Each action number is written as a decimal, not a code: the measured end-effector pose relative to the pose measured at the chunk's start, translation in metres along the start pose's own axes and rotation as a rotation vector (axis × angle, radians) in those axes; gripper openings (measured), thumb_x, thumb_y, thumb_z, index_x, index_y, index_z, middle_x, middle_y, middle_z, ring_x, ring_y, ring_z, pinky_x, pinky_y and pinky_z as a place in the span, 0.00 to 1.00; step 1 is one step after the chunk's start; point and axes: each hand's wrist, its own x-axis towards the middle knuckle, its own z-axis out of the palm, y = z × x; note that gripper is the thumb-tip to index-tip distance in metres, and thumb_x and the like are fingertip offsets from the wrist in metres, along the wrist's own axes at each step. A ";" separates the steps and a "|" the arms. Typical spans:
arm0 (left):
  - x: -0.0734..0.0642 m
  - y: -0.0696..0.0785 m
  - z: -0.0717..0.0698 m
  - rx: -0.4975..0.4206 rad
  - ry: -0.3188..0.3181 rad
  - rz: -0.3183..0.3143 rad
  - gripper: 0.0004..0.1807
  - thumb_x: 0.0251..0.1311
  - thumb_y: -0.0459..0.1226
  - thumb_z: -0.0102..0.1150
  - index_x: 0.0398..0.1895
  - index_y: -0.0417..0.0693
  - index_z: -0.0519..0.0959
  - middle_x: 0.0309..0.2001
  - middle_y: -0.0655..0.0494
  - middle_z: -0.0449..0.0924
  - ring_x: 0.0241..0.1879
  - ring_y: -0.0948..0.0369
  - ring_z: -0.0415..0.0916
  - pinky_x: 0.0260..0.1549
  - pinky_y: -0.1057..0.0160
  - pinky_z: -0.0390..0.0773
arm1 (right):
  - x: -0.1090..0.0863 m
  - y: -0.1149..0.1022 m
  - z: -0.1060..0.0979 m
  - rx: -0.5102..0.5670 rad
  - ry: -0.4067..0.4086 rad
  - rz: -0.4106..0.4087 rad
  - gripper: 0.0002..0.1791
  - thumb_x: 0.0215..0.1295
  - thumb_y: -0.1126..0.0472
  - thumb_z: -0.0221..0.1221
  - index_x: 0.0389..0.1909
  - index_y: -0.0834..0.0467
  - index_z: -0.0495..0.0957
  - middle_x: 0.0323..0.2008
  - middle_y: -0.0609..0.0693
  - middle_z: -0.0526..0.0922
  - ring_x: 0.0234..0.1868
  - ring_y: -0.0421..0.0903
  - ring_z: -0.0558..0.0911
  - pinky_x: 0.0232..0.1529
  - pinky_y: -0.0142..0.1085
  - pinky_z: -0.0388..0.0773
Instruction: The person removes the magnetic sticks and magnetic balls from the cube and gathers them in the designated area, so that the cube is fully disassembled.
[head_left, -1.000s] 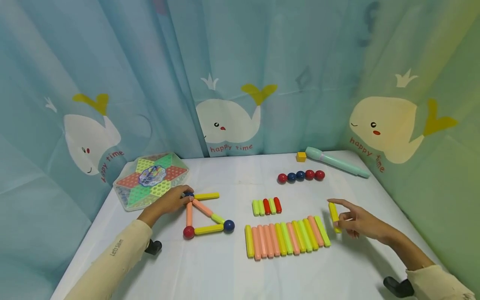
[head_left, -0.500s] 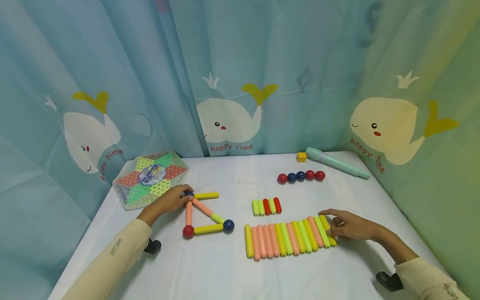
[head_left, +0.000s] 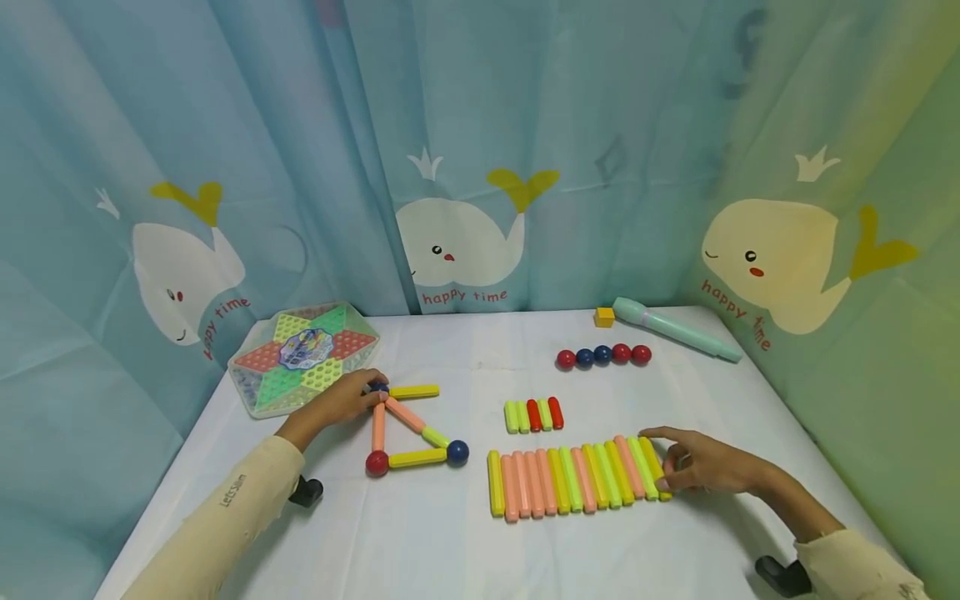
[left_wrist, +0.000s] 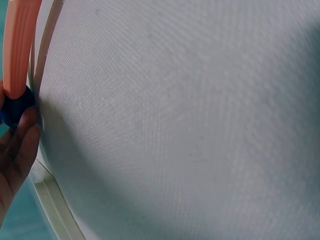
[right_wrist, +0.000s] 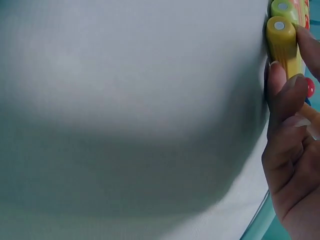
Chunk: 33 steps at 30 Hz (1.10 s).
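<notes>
At the top corner of a triangle of magnetic sticks and balls, my left hand [head_left: 343,400] pinches a dark blue ball [left_wrist: 18,109]. A pink stick [left_wrist: 21,47] meets that ball. The triangle's lower corners are a red ball [head_left: 377,463] and another blue ball [head_left: 457,452], joined by a yellow stick [head_left: 417,458]. My right hand [head_left: 708,462] holds a yellow magnetic stick [right_wrist: 282,45] between thumb and fingers, at the right end of a long row of sticks [head_left: 562,481]. It lies alongside a lime green stick [right_wrist: 283,9].
Behind the long row sits a short row of green and red sticks [head_left: 533,414]. Farther back are a line of red and blue balls [head_left: 602,356], a yellow cube [head_left: 603,317] and a mint green tube-like object [head_left: 675,329]. A star-patterned game board [head_left: 303,358] lies back left.
My right hand has brought the yellow stick left and down to the right end of the long row, lining it up beside the green one. My left hand stays on the blue ball.
</notes>
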 end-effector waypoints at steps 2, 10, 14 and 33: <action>0.000 0.000 0.000 -0.001 -0.002 -0.003 0.19 0.75 0.43 0.53 0.62 0.42 0.75 0.56 0.45 0.79 0.55 0.51 0.75 0.60 0.45 0.74 | 0.001 -0.001 0.002 -0.003 -0.001 0.011 0.42 0.67 0.61 0.64 0.75 0.68 0.53 0.34 0.54 0.76 0.30 0.42 0.75 0.28 0.32 0.73; 0.000 0.002 -0.001 0.001 -0.002 -0.003 0.18 0.75 0.42 0.53 0.61 0.41 0.75 0.55 0.46 0.79 0.55 0.52 0.76 0.59 0.45 0.74 | 0.003 -0.007 0.009 0.000 -0.003 0.011 0.42 0.66 0.61 0.65 0.74 0.68 0.54 0.33 0.54 0.76 0.28 0.42 0.75 0.28 0.31 0.74; -0.001 0.002 -0.001 0.001 -0.001 0.000 0.18 0.75 0.42 0.53 0.61 0.41 0.75 0.55 0.46 0.79 0.55 0.52 0.76 0.60 0.45 0.74 | 0.003 -0.008 0.011 0.015 -0.009 -0.011 0.42 0.67 0.62 0.64 0.74 0.69 0.53 0.33 0.54 0.76 0.28 0.41 0.75 0.27 0.32 0.74; 0.001 -0.001 -0.003 0.008 0.013 0.035 0.20 0.76 0.42 0.50 0.64 0.42 0.74 0.59 0.44 0.78 0.59 0.48 0.75 0.60 0.44 0.74 | 0.002 -0.034 -0.020 -0.104 0.091 -0.068 0.35 0.73 0.60 0.58 0.73 0.70 0.56 0.40 0.58 0.80 0.27 0.46 0.79 0.27 0.36 0.78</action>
